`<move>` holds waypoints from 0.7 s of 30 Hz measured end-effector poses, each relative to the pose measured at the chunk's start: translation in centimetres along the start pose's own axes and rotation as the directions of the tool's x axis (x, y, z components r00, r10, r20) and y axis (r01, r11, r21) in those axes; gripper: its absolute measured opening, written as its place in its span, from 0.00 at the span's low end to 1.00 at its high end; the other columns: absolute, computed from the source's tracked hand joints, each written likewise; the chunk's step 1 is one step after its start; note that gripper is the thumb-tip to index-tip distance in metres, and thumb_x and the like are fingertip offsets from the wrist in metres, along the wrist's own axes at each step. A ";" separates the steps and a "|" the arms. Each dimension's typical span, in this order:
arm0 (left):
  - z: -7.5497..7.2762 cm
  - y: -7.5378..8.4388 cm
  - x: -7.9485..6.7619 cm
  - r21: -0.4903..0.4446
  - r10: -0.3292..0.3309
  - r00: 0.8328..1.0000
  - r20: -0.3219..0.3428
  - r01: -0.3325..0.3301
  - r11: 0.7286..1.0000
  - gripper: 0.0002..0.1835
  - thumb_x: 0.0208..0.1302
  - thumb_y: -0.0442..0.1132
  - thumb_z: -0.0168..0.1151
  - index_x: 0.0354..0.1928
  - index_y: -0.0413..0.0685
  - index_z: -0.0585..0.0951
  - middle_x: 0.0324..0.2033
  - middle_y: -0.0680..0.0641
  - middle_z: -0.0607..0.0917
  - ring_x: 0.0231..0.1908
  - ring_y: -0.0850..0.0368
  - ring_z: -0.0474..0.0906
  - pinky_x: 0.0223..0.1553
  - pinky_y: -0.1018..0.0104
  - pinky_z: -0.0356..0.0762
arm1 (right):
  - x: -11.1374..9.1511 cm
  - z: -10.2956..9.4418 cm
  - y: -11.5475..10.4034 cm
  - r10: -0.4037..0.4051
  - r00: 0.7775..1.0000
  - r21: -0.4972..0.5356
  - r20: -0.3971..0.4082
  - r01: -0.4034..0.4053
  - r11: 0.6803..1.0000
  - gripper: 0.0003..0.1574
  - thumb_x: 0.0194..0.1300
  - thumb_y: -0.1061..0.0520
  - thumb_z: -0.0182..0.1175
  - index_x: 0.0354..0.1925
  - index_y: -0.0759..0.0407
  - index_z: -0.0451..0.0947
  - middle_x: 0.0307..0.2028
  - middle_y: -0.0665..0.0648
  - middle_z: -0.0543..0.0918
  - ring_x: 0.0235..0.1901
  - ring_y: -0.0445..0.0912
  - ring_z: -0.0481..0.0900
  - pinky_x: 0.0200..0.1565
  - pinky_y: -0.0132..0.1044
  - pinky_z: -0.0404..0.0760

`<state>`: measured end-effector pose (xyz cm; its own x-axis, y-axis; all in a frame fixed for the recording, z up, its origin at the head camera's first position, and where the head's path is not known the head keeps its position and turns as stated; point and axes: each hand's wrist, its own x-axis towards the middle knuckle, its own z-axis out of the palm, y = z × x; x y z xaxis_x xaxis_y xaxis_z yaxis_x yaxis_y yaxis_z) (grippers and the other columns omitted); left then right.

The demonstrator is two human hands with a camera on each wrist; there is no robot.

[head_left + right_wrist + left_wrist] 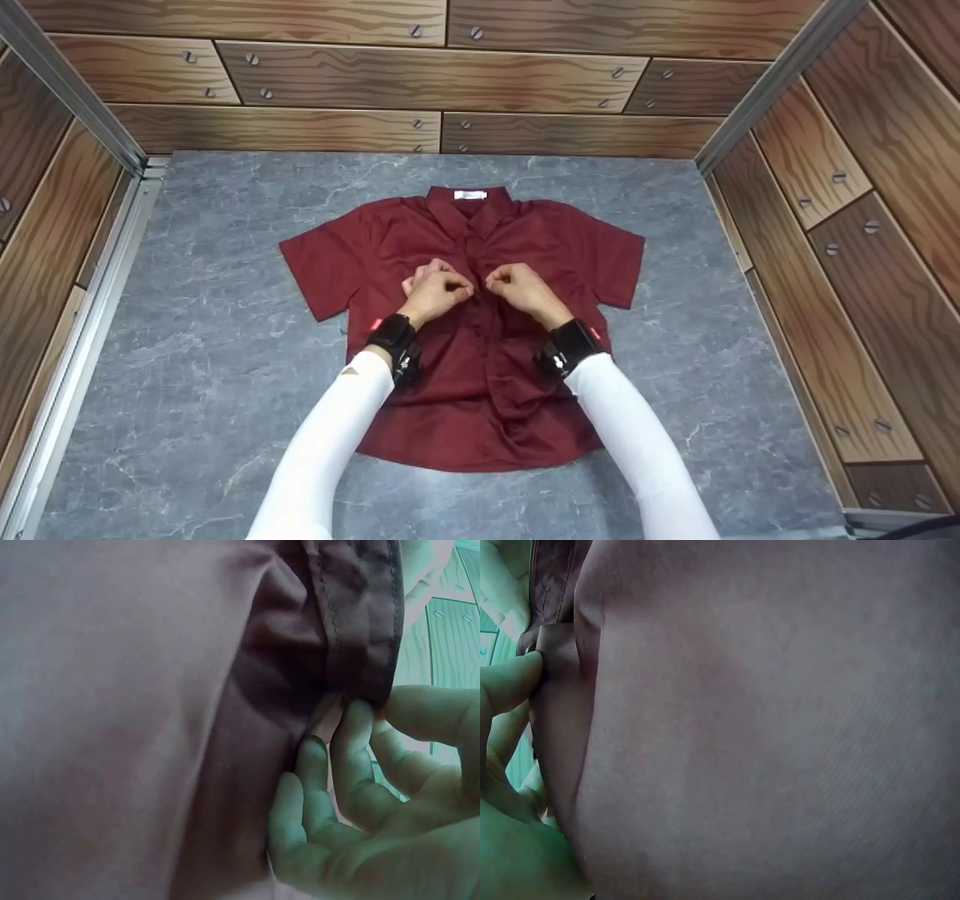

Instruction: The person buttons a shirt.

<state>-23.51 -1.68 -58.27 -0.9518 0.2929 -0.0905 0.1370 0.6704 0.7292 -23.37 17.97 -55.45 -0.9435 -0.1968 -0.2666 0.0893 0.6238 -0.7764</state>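
A dark red short-sleeved button-up shirt [431, 431] lies front up, its collar [491, 217] pointing away from me. Over the chest, my left hand [435, 292] pinches the shirt's front edge between thumb and fingers; the left wrist view shows its thumb [514, 682] against the fabric. Facing it just to the right, my right hand [525, 289] pinches the stitched front placket [364, 622] with thumb and index finger, the other fingers curled beside the cloth. Whether a button is between the fingertips I cannot tell.
The shirt is spread on a grey marbled tabletop [217, 300]. Wood-patterned panels [337, 75] stand at the back and both sides, with metal rails [82, 367] along the edges. Black cameras are strapped to both wrists over white sleeves.
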 end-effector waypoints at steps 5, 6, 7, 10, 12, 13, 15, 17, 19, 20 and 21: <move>0.1 0.1 -0.2 0.001 -0.005 1.000 -0.001 0.005 1.000 0.07 0.56 0.49 0.67 0.36 0.63 0.88 0.47 0.51 0.75 0.53 0.48 0.65 0.53 0.45 0.51 | 0.0 0.5 -0.2 0.018 0.999 -0.006 -0.028 -0.018 1.000 0.08 0.63 0.59 0.60 0.37 0.61 0.85 0.36 0.51 0.84 0.38 0.43 0.75 0.45 0.34 0.70; 0.2 0.1 -0.2 0.002 -0.007 1.000 -0.002 0.007 1.000 0.07 0.55 0.49 0.67 0.36 0.62 0.89 0.47 0.51 0.75 0.53 0.48 0.65 0.53 0.45 0.51 | -0.1 0.6 -0.3 0.020 0.999 -0.013 -0.033 -0.020 1.000 0.08 0.63 0.59 0.61 0.37 0.60 0.85 0.36 0.51 0.84 0.39 0.43 0.76 0.45 0.34 0.71; 0.1 0.2 -0.1 0.000 -0.009 1.000 -0.005 0.009 1.000 0.07 0.55 0.49 0.67 0.36 0.62 0.89 0.47 0.51 0.75 0.53 0.48 0.65 0.54 0.45 0.51 | 0.0 0.6 -0.4 0.020 0.999 -0.025 -0.039 -0.021 0.999 0.08 0.63 0.58 0.61 0.37 0.59 0.85 0.36 0.51 0.84 0.39 0.44 0.76 0.46 0.35 0.71; 0.1 0.4 -0.1 0.011 -0.014 1.000 -0.003 0.014 1.000 0.08 0.55 0.50 0.68 0.36 0.62 0.89 0.47 0.50 0.75 0.54 0.47 0.65 0.54 0.44 0.51 | 0.0 0.8 -0.7 0.023 0.998 -0.061 -0.055 -0.026 0.998 0.07 0.63 0.57 0.62 0.36 0.56 0.85 0.36 0.51 0.85 0.41 0.44 0.77 0.48 0.37 0.72; 0.1 0.4 -0.1 0.022 -0.015 1.000 -0.003 0.015 1.000 0.08 0.56 0.50 0.67 0.36 0.62 0.89 0.48 0.50 0.75 0.54 0.47 0.65 0.55 0.44 0.51 | 0.1 1.0 -0.8 0.026 0.997 -0.067 -0.066 -0.031 0.997 0.06 0.63 0.57 0.61 0.36 0.55 0.84 0.36 0.50 0.85 0.41 0.45 0.77 0.49 0.38 0.72; 0.1 0.4 -0.1 0.028 -0.016 1.000 -0.002 0.016 0.999 0.08 0.56 0.50 0.67 0.36 0.62 0.89 0.49 0.49 0.75 0.54 0.47 0.65 0.55 0.44 0.51 | 0.1 1.1 -0.8 0.023 0.997 -0.072 -0.072 -0.028 0.997 0.06 0.63 0.56 0.61 0.36 0.54 0.84 0.36 0.50 0.84 0.41 0.45 0.77 0.49 0.38 0.71; 0.2 0.5 -0.1 0.040 -0.019 1.000 -0.003 0.019 0.999 0.08 0.56 0.50 0.67 0.36 0.62 0.89 0.49 0.49 0.74 0.55 0.47 0.65 0.55 0.44 0.51 | 0.1 1.3 -0.9 0.010 0.997 -0.079 -0.081 -0.017 0.997 0.06 0.64 0.57 0.60 0.36 0.54 0.83 0.36 0.50 0.84 0.40 0.46 0.78 0.49 0.39 0.71; 0.2 0.5 -0.2 0.043 -0.023 1.000 -0.001 0.023 0.999 0.07 0.55 0.50 0.68 0.36 0.62 0.89 0.49 0.49 0.74 0.55 0.47 0.65 0.55 0.44 0.51 | 0.1 1.5 -1.0 0.000 0.996 -0.086 -0.093 -0.008 0.996 0.06 0.64 0.56 0.60 0.35 0.53 0.84 0.36 0.50 0.85 0.40 0.46 0.78 0.48 0.40 0.72; 0.2 0.5 -0.2 0.042 -0.028 1.000 -0.002 0.028 0.999 0.07 0.55 0.50 0.68 0.35 0.61 0.89 0.49 0.49 0.74 0.54 0.47 0.65 0.55 0.45 0.51 | 0.2 1.7 -1.0 -0.012 0.994 -0.101 -0.106 0.001 0.995 0.05 0.64 0.56 0.60 0.35 0.53 0.84 0.35 0.50 0.85 0.39 0.46 0.78 0.48 0.40 0.72; 0.2 0.5 -0.2 0.041 -0.029 1.000 -0.002 0.029 0.999 0.07 0.55 0.50 0.68 0.35 0.61 0.89 0.48 0.49 0.74 0.54 0.47 0.64 0.56 0.45 0.51 | 0.2 1.8 -1.0 -0.015 0.994 -0.107 -0.113 0.003 0.994 0.05 0.64 0.56 0.61 0.34 0.52 0.84 0.35 0.50 0.85 0.39 0.46 0.79 0.48 0.40 0.72; 0.2 0.6 -0.2 0.042 -0.030 1.000 -0.001 0.030 0.999 0.07 0.56 0.50 0.68 0.35 0.61 0.89 0.49 0.49 0.74 0.55 0.46 0.64 0.56 0.45 0.51 | 0.2 1.9 -1.0 -0.017 0.993 -0.113 -0.119 0.004 0.994 0.05 0.64 0.55 0.61 0.34 0.52 0.84 0.35 0.50 0.85 0.39 0.46 0.79 0.47 0.40 0.72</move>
<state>-23.13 -1.20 -57.99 -0.9559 0.2715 -0.1116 0.1195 0.7072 0.6969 -23.02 15.85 -55.78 -0.9762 -0.1158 -0.1832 0.0492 0.7048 -0.7077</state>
